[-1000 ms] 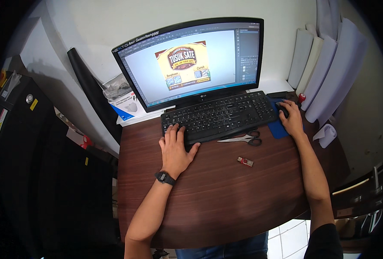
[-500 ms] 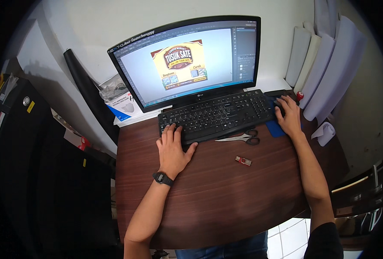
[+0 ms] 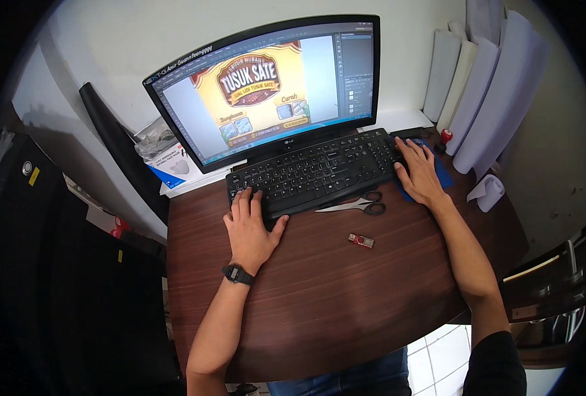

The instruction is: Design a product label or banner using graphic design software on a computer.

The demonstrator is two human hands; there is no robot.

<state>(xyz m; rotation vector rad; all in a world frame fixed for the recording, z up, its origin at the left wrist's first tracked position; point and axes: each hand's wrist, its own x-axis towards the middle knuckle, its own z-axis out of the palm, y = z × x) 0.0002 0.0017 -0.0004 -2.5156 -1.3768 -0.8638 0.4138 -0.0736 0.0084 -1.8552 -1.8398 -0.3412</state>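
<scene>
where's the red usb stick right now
In the head view, the red USB stick lies on the brown desk, right of centre, just below the scissors.

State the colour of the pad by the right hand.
The pad is blue; it shows best in the head view.

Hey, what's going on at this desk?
A person's left hand rests at the left end of a black keyboard. The right hand is over a blue mat, fingertips by the keyboard's right end; what lies beneath is hidden. The monitor shows a yellow-and-brown design. Scissors and a USB stick lie nearer the person.
</scene>
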